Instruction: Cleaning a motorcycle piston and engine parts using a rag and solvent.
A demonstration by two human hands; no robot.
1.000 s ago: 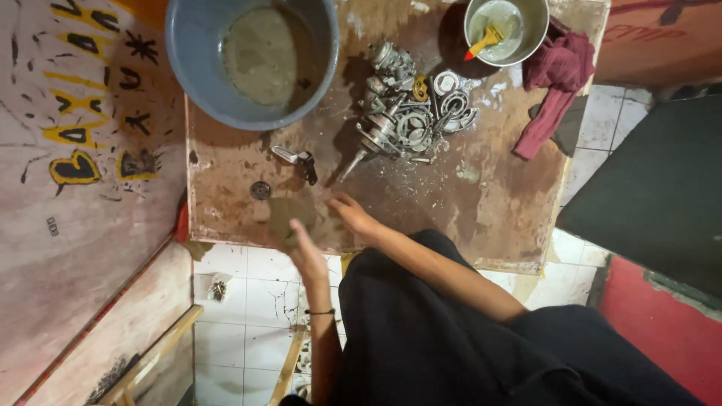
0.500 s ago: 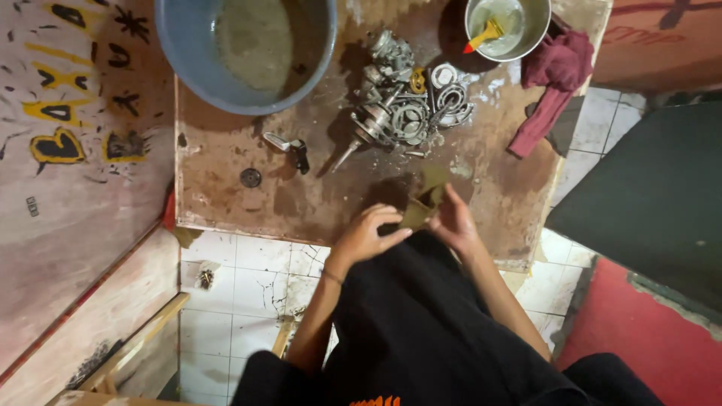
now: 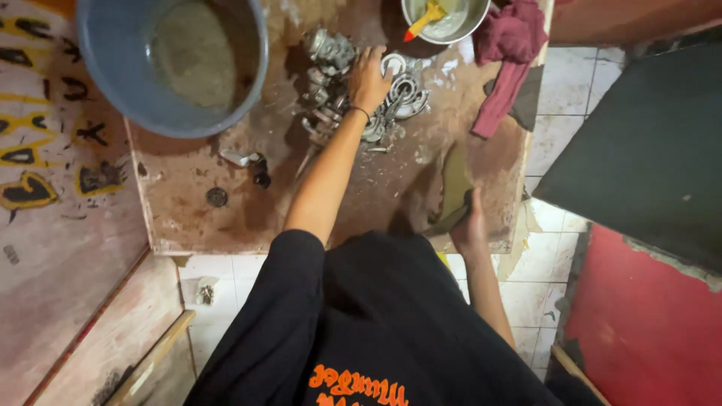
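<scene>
My left hand [image 3: 368, 79] reaches across the stained brown board [image 3: 195, 218] and lies on a pile of greasy metal engine parts and rings [image 3: 327, 83], fingers curled down over them. Whether it grips one is hidden. My right hand [image 3: 470, 225] is at the board's near right edge, pinching a bent olive-brown sheet [image 3: 455, 180] that stands up from the board. My black shirt with orange print fills the bottom of the view.
A blue-grey basin [image 3: 105, 75] of murky liquid stands at the far left. A metal bowl [image 3: 466, 26] with a yellow-handled brush and a maroon rag [image 3: 511, 53] lie far right. Small loose parts [image 3: 241, 159] and a dark disc [image 3: 216, 197] lie on the board. White tiles and a dark panel [image 3: 647, 150] lie alongside.
Both hands were together at the near edge on the olive sheet. My left hand has since stretched out to the parts pile, while my right keeps the sheet.
</scene>
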